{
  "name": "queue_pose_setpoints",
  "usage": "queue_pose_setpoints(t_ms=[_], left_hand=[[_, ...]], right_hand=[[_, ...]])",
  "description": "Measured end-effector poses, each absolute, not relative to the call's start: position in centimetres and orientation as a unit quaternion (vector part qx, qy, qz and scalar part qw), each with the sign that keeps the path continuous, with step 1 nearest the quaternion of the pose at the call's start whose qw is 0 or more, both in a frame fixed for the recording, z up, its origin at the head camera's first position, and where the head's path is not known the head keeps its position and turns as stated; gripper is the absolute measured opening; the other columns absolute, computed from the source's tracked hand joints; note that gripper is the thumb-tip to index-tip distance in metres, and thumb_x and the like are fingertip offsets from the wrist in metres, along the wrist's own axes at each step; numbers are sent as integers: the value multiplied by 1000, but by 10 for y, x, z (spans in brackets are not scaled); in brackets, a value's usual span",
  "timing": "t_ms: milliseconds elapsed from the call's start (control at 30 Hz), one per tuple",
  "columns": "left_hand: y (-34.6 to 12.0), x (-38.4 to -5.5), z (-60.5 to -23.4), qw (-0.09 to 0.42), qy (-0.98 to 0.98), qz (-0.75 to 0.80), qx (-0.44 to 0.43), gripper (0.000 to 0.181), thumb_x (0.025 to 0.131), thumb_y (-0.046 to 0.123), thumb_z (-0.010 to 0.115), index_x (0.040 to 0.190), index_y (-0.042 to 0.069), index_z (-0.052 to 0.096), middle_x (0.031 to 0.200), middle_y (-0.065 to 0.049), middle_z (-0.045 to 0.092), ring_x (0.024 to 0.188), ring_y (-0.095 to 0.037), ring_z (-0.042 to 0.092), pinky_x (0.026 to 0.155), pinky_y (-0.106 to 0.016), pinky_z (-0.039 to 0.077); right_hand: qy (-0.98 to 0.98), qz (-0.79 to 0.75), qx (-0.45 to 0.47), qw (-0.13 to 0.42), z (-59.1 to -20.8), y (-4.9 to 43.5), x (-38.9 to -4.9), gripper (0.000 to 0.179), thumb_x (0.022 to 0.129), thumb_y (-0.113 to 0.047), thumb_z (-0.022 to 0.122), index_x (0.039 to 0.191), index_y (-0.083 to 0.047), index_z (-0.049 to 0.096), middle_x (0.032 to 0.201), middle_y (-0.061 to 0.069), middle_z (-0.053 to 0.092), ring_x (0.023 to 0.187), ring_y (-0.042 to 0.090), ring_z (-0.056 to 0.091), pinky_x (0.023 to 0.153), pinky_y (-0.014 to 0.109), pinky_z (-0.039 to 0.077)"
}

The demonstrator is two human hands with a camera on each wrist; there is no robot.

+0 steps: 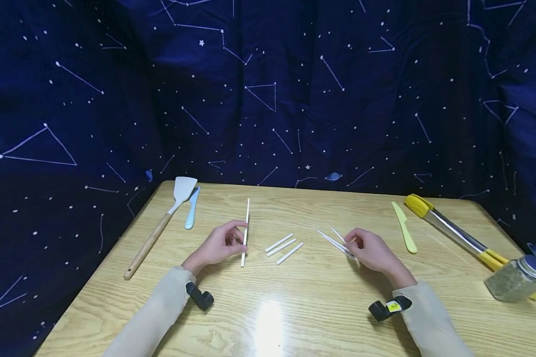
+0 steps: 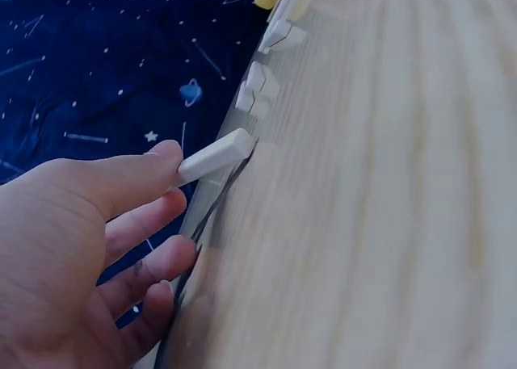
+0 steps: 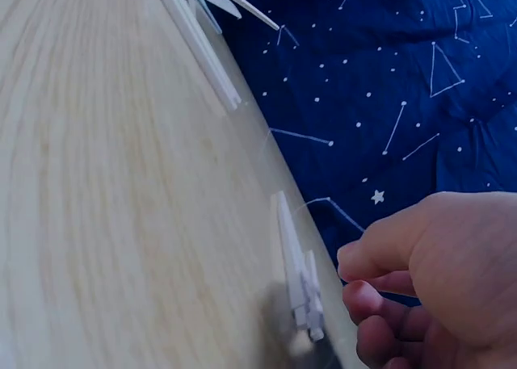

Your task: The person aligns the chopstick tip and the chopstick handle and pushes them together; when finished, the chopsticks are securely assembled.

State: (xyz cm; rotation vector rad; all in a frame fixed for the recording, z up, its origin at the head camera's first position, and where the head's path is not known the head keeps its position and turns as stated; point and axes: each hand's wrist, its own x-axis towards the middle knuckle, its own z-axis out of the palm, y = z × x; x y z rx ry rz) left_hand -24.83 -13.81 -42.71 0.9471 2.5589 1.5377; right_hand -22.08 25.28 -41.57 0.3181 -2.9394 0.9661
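Observation:
My left hand [image 1: 218, 244] pinches a slim white chopstick [image 1: 247, 213] between thumb and fingers. Its tapered end points toward the far edge of the table. The thick end [image 2: 230, 153] sticks out past the thumb in the left wrist view. To the right of it, several short white sticks [image 1: 280, 243] lie slanted, side by side. At the right, more white chopsticks [image 3: 292, 264] lie close together on the wooden table. My right hand [image 1: 371, 249] hovers beside them, fingers loosely bent. In the right wrist view a gap shows between its fingertips and the chopsticks.
At the left lie a white spatula [image 1: 154, 238] with a wooden handle and a light-blue knife [image 1: 192, 208]. On the right are a yellow knife [image 1: 404, 228], yellow-tipped tongs [image 1: 455, 232] and a jar of dried herbs [image 1: 513, 281]. A dark starry curtain [image 1: 268, 99] hangs behind the table.

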Motion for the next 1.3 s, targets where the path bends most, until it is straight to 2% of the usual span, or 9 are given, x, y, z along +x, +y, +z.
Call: queue_pose_setpoints(t_ms=[200, 433, 667, 1000, 1300], left_hand=[[-149, -265, -449, -12, 833, 469, 293, 47, 76, -3, 76, 119, -7, 57, 88, -20, 68, 62, -15, 48, 56, -21, 39], [-158, -264, -458, -43, 858, 418, 294, 30, 78, 11, 79, 105, 4, 68, 86, -6, 62, 73, -17, 51, 63, -23, 41], [-160, -263, -458, -66, 877, 371, 296, 24, 78, 17, 78, 101, 10, 72, 84, -2, 58, 79, -18, 49, 67, -25, 40], [-168, -270, -461, -89, 895, 354, 257, 21, 77, 12, 75, 98, 14, 73, 82, 1, 54, 78, -16, 45, 67, -26, 38], [-174, -273, -459, -100, 893, 366, 243, 22, 77, 1, 64, 96, 8, 71, 81, -2, 53, 77, -15, 43, 66, -25, 37]], right_hand=[[-947, 312, 72, 12, -421, 255, -223, 14, 90, -9, 59, 100, 1, 60, 72, 3, 50, 62, 15, 45, 52, 24, 35], [-950, 307, 58, 12, -428, 257, -224, 15, 91, -12, 57, 99, 0, 60, 74, 3, 51, 64, 16, 45, 54, 25, 35], [-959, 281, 33, 35, -435, 256, -225, 16, 90, -16, 59, 95, -1, 61, 73, 3, 53, 65, 16, 46, 58, 27, 34], [-965, 258, -8, 46, -437, 254, -224, 21, 87, -20, 63, 92, 0, 60, 74, 5, 57, 66, 19, 50, 60, 28, 36], [-968, 247, -2, 41, -435, 253, -224, 20, 87, -19, 63, 93, 0, 59, 75, 6, 56, 66, 19, 49, 59, 28, 35]])
